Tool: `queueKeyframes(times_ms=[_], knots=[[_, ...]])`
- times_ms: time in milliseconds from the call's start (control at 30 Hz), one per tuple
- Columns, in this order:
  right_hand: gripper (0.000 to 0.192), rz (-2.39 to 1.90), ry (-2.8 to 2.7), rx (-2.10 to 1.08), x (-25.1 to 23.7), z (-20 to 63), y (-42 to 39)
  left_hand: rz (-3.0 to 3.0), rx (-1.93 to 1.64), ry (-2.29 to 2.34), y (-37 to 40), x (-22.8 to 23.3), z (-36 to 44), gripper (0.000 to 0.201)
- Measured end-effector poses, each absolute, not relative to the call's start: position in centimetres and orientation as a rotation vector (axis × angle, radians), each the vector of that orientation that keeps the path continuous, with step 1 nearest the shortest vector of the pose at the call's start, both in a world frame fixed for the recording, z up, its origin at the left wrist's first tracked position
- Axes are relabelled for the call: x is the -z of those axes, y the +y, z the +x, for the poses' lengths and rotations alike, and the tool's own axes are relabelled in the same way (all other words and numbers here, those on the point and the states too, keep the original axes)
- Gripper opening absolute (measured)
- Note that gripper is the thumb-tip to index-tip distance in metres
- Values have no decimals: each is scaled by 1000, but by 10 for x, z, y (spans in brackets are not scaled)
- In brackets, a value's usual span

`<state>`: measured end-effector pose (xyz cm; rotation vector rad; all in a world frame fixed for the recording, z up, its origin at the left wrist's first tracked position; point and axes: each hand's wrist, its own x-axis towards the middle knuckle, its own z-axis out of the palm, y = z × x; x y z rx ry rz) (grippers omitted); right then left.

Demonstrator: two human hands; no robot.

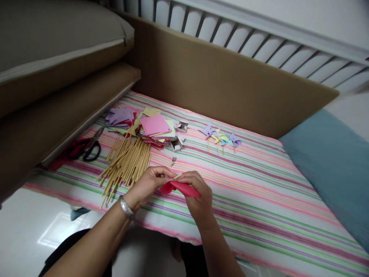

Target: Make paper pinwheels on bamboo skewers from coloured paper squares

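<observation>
The left fingers [162, 171] and right fingers [190, 177] pinch 1 curled red sheet [186, 188] between them.

One view from your head, facing forward and down, near above your left hand [148, 185] and right hand [201, 192], striped cloth [253, 200] across the middle, brown panel [216, 77] beyond, slatted railing [223, 32] at top

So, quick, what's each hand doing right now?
Left hand: closed, pinching beside the red paper; exact hold hidden.
Right hand: closed, holding the red paper and apparently a wooden stick.
</observation>
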<state>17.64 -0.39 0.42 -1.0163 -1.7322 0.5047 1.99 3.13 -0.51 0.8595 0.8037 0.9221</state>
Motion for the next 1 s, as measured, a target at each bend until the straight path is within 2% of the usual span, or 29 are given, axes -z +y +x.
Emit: queueKeyframes(times_ms=[533,800,1000], knots=[[16,-1047,-1642,-624,-4,176,-3,922,-976,767,31,11,21,8],[15,-990,-1648,-772,-1,179,-1,680,-987,861,33,8,24,23],[12,-983,-1680,-865,0,180,0,544,-1008,809,33,7,26,23]])
